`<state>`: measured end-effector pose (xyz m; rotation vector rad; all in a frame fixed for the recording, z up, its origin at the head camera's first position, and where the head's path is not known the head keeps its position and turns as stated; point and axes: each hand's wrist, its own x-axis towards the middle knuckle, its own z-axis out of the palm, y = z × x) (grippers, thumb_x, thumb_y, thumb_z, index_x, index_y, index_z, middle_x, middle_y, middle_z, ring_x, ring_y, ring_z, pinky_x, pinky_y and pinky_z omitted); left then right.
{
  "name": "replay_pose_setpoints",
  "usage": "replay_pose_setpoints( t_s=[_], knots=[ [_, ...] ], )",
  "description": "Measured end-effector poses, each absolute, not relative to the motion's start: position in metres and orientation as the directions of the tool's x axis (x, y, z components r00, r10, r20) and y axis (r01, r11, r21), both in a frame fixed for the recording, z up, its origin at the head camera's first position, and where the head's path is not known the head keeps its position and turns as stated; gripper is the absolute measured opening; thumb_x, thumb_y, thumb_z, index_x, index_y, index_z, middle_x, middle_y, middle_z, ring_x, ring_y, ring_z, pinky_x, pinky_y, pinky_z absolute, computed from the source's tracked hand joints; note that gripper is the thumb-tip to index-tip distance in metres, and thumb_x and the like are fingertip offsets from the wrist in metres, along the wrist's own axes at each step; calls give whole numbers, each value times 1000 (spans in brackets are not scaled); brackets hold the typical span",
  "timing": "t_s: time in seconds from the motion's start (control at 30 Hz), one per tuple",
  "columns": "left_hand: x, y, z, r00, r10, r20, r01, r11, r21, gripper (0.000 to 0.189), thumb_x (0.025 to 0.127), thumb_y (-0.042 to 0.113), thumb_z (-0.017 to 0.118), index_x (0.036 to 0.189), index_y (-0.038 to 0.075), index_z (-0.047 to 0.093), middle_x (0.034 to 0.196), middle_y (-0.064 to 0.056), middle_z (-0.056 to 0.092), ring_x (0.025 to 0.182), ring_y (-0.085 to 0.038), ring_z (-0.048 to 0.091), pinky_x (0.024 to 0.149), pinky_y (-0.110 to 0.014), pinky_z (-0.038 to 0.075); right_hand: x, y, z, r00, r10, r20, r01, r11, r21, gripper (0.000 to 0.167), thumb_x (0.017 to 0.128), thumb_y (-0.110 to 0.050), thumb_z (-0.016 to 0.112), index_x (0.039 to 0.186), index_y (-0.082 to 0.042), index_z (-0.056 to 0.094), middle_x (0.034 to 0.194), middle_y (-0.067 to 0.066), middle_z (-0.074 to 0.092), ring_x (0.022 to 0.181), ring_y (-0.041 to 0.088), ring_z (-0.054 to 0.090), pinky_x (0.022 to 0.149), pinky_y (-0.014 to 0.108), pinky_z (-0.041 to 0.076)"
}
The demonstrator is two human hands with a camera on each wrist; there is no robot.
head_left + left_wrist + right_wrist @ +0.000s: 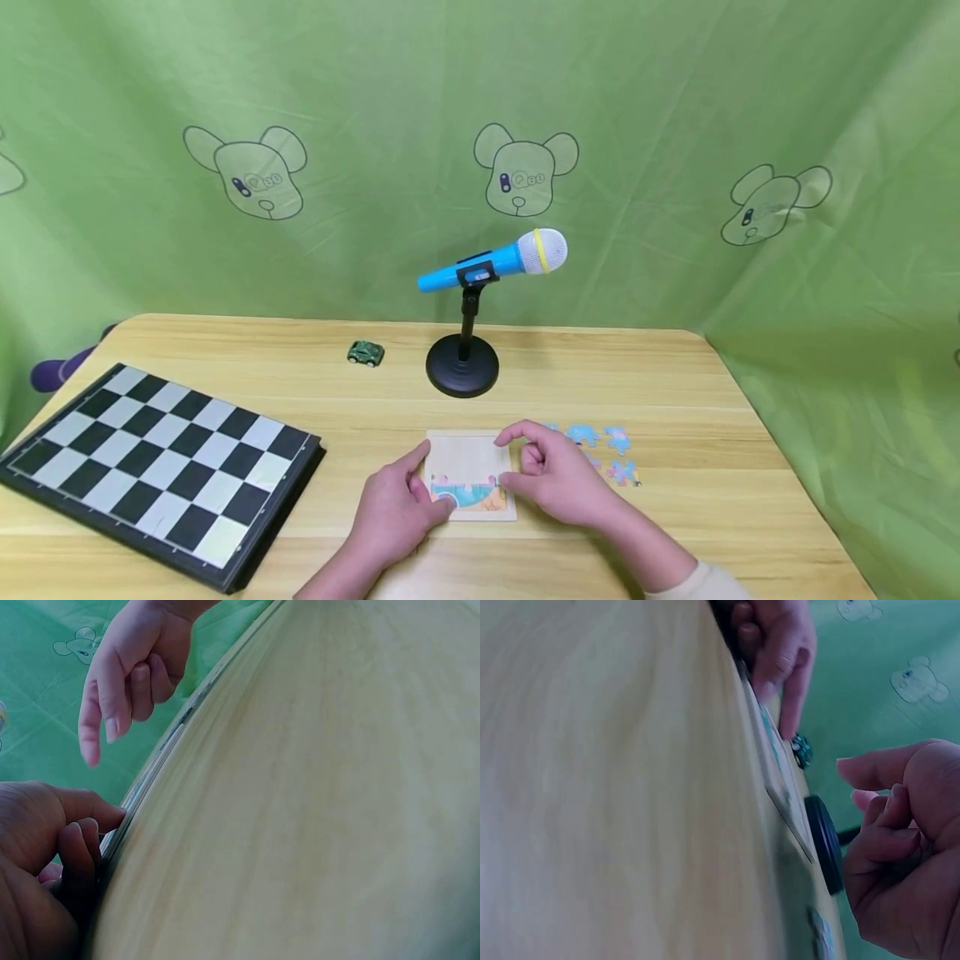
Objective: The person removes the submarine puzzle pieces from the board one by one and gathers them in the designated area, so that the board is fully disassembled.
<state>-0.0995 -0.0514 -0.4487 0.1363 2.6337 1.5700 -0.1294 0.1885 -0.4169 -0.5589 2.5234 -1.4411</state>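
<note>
A small square wooden puzzle board [467,460] lies on the table, its lower part filled with blue, orange and pink pieces and its upper part bare. My left hand [397,504] holds it at the left side, thumb on the lower-left pieces and index finger along the left edge. Over the right edge hovers my right hand [558,479], thumb and index finger apart with nothing between them, the other fingers curled. In the right wrist view this hand [907,840] is raised above the board [787,814]. Loose jigsaw pieces [618,440] lie beyond it, partly hidden by the hand.
A black-and-white chessboard [157,462] lies at the left. Behind the puzzle board, a blue toy microphone [487,267] rests on a stand with a round black base [462,367]. A green toy car [366,353] is near the table's back edge, before a green curtain [630,100].
</note>
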Motion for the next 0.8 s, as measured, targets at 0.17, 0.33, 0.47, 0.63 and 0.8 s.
replay_pose_setpoints(
  t_s=[0.17,0.33,0.47,0.63,0.8],
  knots=[
    [-100,-52,-448,-993,116,-16,41,478,877,81,72,15,85,142,-8,50,62,5,51,53,-10,48,47,-25,37,-128,173,-423,-901,-433,-6,-203,435,-877,37,83,-9,81,116,-12,63,60,-5,39,51,8,38,64,26,43],
    [-100,-52,-449,-993,119,-11,47,471,881,82,71,14,85,141,-9,49,62,5,51,53,-9,48,46,-24,36,-127,164,-428,-890,-455,-8,-226,457,-860,38,80,-3,80,113,-13,64,58,-7,39,51,6,38,64,26,43],
    [-100,-51,-449,-993,118,-6,50,471,881,82,71,14,85,141,-9,50,62,5,51,52,-9,47,46,-25,37,-125,161,-431,-882,-471,-8,-246,475,-845,39,78,3,79,111,-12,64,58,-9,38,52,5,36,67,26,44],
    [-100,-52,-449,-993,119,-18,39,459,888,82,72,14,86,142,-8,49,62,4,52,52,-10,48,46,-25,38,-122,159,-429,-879,-477,-12,-252,485,-837,39,78,6,76,110,-11,64,58,-9,38,53,5,36,66,26,43],
    [-101,-57,-448,-985,154,-84,-21,371,928,85,74,13,85,145,-7,45,65,0,55,46,-11,50,41,-25,41,-122,158,-427,-878,-478,-16,-250,488,-836,38,78,6,76,110,-10,64,59,-9,38,53,5,37,66,26,43]
  ],
)
